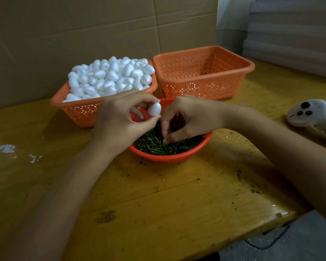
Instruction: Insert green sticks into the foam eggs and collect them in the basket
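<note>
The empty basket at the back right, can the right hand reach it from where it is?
Probably yes. The right hand is over the bowl of green sticks, and the basket sits just behind it, open on top, with nothing between them.

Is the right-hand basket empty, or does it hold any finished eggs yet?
Empty: the basket shows only its bare perforated floor and walls, nothing inside.
</note>
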`<act>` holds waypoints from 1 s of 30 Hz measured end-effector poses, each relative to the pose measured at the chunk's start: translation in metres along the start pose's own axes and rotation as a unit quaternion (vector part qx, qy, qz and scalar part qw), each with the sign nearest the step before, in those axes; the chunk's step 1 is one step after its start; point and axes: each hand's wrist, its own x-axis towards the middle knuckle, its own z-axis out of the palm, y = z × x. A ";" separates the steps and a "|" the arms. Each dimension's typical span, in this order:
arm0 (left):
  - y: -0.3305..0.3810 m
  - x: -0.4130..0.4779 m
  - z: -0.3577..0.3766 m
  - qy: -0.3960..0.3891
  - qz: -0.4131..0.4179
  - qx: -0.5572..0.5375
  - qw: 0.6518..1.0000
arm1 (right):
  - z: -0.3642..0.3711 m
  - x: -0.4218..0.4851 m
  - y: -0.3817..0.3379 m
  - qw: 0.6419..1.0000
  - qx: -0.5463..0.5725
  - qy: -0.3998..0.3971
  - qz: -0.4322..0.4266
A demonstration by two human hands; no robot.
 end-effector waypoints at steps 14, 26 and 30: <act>0.003 0.000 -0.001 0.006 -0.016 -0.005 1.000 | 0.001 0.000 0.001 1.000 -0.001 0.000 0.000; 0.002 0.000 0.000 0.015 -0.031 -0.034 0.999 | 0.001 0.001 0.000 1.000 -0.007 0.004 0.002; 0.003 0.000 0.000 0.010 -0.027 -0.043 0.999 | 0.000 0.001 -0.001 1.000 -0.007 0.003 0.003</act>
